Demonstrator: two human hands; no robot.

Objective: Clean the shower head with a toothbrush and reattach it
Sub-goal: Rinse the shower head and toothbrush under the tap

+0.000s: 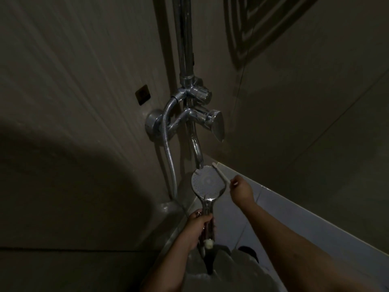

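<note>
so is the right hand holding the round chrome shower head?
No, the left hand grips the shower head; the right hand holds a white toothbrush.

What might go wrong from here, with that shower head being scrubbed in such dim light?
1. The right hand holds the thin toothbrush far from its working end, at the rim of the shower head. It may skid off the rim.
2. The shower head sits just under the spout, so hard scrubbing could knock the two together.
3. The left hand grips only the shiny handle, and in this dim light clogged holes may go unnoticed.
</note>
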